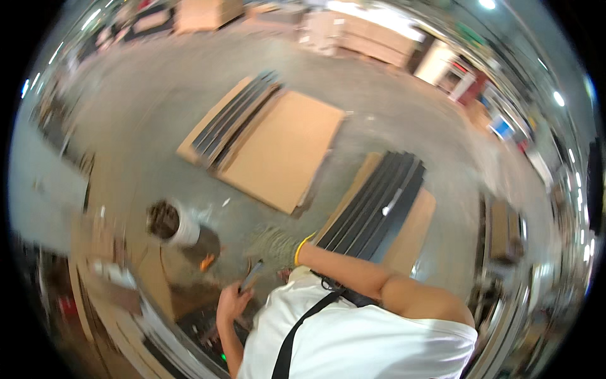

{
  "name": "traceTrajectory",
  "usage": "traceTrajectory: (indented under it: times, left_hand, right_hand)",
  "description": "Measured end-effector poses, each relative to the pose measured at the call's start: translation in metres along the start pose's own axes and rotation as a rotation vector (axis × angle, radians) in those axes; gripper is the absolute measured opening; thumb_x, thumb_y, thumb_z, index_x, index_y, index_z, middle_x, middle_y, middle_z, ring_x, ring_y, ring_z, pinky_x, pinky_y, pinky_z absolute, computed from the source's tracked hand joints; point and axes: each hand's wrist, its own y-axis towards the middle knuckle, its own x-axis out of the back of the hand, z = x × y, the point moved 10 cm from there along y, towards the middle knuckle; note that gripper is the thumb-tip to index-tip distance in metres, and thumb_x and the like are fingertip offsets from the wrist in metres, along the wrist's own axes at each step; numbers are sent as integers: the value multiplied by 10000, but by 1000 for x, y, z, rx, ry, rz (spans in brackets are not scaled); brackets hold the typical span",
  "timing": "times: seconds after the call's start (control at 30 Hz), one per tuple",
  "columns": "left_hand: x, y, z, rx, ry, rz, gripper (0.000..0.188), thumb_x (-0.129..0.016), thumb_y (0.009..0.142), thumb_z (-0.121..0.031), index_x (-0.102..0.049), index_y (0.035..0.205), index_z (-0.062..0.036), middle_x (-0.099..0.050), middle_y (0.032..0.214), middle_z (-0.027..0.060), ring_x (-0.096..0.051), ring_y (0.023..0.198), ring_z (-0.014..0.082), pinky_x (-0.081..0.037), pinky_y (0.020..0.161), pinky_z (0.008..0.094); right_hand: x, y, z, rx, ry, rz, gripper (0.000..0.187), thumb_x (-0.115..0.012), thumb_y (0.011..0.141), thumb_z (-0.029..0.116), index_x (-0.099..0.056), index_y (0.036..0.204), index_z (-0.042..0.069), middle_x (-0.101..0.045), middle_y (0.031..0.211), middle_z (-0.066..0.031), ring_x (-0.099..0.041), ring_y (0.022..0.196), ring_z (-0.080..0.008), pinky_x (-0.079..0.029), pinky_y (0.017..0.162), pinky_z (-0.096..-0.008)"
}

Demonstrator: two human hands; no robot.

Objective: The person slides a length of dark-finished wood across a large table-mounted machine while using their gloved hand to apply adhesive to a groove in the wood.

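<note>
Looking down over a white shirt (372, 341) crossed by a black strap (303, 328), saw the left hand (232, 302) bare, fingers curled round a slim dark handheld object (250, 276), too blurred to identify further, raised just in front of the chest. Found the right hand (273, 246) in a grey-green work glove with a yellow cuff, arm stretched forward and down, the glove close to the near end of a stack of long black flat strips (379, 205); could not tell whether those fingers were closed or touching the strips, because of motion blur. Noted the black strips lying side by side on a brown cardboard sheet (413, 230) on the grey concrete floor (139, 114). Farther off, saw a second set of dark strips (237, 114) along the left edge of a larger brown cardboard sheet (284, 148). Left of the gloved hand, spotted a round white bucket (172, 222) with dark contents, standing on the floor beside more cardboard.
</note>
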Motion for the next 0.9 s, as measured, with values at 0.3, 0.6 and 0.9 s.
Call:
traceTrajectory:
  times: [0.3, 0.6, 0.9]
  left_hand:
    - [63, -33, 76, 42, 5, -204, 391, -804, 710, -314, -683, 926, -11, -689, 855, 225, -660, 858, 430, -514, 749, 485]
    - [112, -137, 176, 115, 49, -959, 594, -795, 785, -340, -605, 1256, -32, -654, 1203, 213, -634, 1133, 372, -478, 995, 457]
    - [-15, -202, 356, 513, -793, -969, 477, -774, 883, -262, -607, 1239, 8, -702, 1161, 183, -690, 1070, 296, -540, 912, 392]
  right_hand:
    - [-103, 73, 70, 114, 174, 625, 524, -772, 777, 412, -688, 1184, 91, -713, 1073, -196, -675, 992, -395, -528, 838, -460]
    - [-140, 143, 99, -63, 374, 718, 406, -707, 899, 228, -663, 1260, 47, -737, 1102, -157, -713, 977, -260, -568, 835, -371]
    - [-168, 257, 35, -423, 403, 807, 450, -649, 864, 112, -619, 1301, 7, -684, 839, -92, -648, 645, -145, -538, 540, -296]
